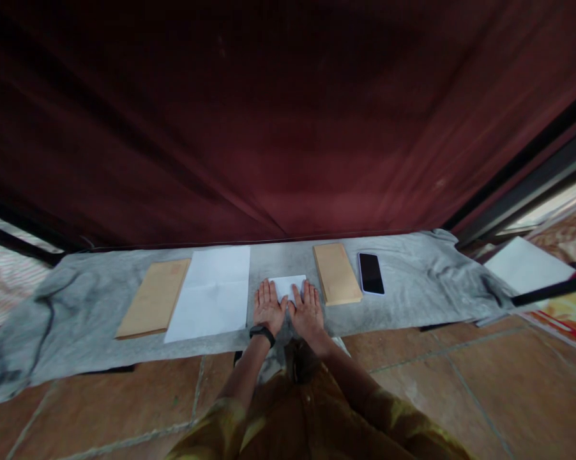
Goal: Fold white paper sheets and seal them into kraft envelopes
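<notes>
- Small white paper [283, 287], left of the phone [371, 273]: near part hidden under the left hand [269, 312] and right hand [308, 310]; its layers too small to count.
- Brown envelope [154, 295], far left of the phone: faint corner mark too small to read.
- Red-and-yellow printed item [568, 313], far right of the phone: blurred, cut off by the right edge.
- Grey cloth [422, 275], under the phone: cut off at the left edge.
- Dark red cloth [288, 160], beyond the phone: cut off at the top.

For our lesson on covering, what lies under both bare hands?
Small white rectangular paper on grey fabric; its far edge shows. Parts beneath the left hand and right hand are hidden.
</notes>
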Motion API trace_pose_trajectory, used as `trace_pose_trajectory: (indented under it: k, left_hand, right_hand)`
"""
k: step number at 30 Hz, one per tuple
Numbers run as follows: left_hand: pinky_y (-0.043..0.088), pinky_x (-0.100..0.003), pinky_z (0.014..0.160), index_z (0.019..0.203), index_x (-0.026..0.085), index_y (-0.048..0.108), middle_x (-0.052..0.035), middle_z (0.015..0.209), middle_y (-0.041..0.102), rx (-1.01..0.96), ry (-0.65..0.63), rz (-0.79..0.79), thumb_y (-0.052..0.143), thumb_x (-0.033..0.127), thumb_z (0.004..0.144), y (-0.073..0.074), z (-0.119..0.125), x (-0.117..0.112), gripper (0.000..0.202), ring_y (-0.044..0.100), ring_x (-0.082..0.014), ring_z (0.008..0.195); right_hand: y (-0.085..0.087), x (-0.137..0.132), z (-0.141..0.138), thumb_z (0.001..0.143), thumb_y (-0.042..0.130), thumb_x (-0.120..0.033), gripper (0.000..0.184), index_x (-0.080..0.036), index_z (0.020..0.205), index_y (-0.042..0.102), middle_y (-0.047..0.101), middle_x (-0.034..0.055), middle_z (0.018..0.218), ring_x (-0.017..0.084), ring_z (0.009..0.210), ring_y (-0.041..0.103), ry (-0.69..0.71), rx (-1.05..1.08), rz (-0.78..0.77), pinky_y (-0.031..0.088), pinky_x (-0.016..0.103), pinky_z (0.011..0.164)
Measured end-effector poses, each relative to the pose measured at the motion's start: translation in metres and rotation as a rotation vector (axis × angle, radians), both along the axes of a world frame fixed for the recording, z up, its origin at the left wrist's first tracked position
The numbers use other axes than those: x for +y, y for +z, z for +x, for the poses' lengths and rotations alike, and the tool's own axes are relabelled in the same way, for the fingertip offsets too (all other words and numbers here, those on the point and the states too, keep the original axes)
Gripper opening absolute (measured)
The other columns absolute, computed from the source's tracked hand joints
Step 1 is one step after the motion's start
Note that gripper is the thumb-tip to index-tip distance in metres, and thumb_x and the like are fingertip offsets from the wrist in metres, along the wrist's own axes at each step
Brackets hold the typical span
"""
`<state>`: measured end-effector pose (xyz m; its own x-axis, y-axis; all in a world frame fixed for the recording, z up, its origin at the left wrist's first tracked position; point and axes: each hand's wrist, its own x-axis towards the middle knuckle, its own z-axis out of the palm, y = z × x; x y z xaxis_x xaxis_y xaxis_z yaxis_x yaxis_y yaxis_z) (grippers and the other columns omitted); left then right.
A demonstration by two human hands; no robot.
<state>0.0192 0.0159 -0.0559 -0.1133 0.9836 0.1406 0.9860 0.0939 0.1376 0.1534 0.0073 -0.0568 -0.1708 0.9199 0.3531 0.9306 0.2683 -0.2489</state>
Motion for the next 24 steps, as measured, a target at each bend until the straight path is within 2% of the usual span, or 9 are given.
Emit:
trace_pose_trajectory:
  k: [9, 16, 24]
  left_hand:
    - [0.025, -0.049, 0.123, 0.154, 0.003, 0.033, -0.0210, 0.161, 0.032, -0.020, -0.007, 0.027, 0.031, 0.047, 0.100, -0.002, -0.003, -0.006, 0.070, 0.025, -0.0301, 0.153]
    - [0.025, -0.049, 0.123, 0.155, 0.005, 0.031, -0.0192, 0.161, 0.033, -0.014, -0.046, 0.020, 0.030, 0.040, 0.101, -0.002, -0.011, -0.030, 0.065, 0.026, -0.0280, 0.152]
    - [0.026, -0.050, 0.122, 0.156, 0.011, 0.034, -0.0173, 0.162, 0.034, 0.036, -0.153, 0.031, 0.034, 0.044, 0.101, 0.001, -0.017, -0.060, 0.064, 0.027, -0.0281, 0.152]
  right_hand:
    - [0.002, -0.002, 0.000, 0.100, 0.052, -0.037, 0.054, -0.017, 0.150, 0.046, 0.034, 0.0219, 0.160, 0.036, 0.145, 0.037, 0.000, -0.013, 0.026, 0.033, 0.056, 0.114]
    - [0.007, -0.003, 0.000, 0.100, 0.051, -0.036, 0.056, -0.017, 0.152, 0.044, 0.033, 0.0212, 0.161, 0.035, 0.144, 0.039, -0.002, -0.047, -0.026, 0.027, 0.054, 0.117]
    - [0.002, -0.001, 0.001, 0.102, 0.048, -0.035, 0.052, -0.018, 0.151, 0.046, 0.033, 0.0213, 0.161, 0.034, 0.144, 0.038, -0.001, -0.026, 0.030, 0.031, 0.053, 0.115]
